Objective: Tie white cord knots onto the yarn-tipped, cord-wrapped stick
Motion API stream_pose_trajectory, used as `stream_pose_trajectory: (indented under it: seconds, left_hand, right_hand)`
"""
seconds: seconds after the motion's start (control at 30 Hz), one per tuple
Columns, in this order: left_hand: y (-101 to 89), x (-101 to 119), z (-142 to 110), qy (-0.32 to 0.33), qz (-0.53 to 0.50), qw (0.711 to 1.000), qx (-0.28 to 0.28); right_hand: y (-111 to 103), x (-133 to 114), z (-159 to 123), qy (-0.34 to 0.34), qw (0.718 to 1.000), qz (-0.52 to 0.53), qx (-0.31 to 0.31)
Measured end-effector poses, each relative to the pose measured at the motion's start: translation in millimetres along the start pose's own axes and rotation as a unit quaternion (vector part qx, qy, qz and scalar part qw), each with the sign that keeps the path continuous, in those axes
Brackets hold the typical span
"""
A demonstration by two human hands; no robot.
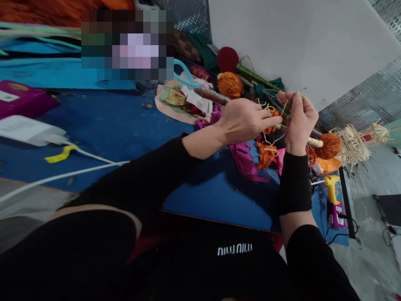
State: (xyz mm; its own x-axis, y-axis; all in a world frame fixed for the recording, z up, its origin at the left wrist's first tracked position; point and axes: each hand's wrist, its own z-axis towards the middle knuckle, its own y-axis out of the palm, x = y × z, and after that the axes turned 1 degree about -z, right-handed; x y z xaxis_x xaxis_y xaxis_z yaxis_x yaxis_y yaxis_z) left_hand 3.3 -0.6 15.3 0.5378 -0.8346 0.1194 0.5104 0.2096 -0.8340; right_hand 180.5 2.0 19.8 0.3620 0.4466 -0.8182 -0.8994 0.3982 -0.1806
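Over the blue worktop (pixel 222 200), above purple fabric (pixel 242 161), runs a yellow thread (pixel 284 109), apparently pinched in the right hand's (pixel 299 121) grip. Whether the left hand's (pixel 242 119) grip is closed, I cannot tell. Thread this light and limp probably tangles easily; fingertips near an end should suit.

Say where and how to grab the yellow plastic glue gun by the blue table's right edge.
Yellow glue gun: grip the handle, coming from the right, I'd say. It's the slimmer part running toward the purple socket block; a thin white rod sits at the left end.
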Motion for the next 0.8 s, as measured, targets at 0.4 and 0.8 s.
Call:
stream_pose_trajectory:
  seconds: [0.4,0.8]
  left_hand:
    - [-15.1,-17,0,-0.093,0.033,0.995,0.0]
    - [-57.0,-55,-11,-0.237,-0.043,0.97,0.034]
  right_hand:
    - [-39,-39,-1,0.026,0.998,0.024,-0.054]
    - [-149,-30,18,0.058,0.992,-0.018,0.114]
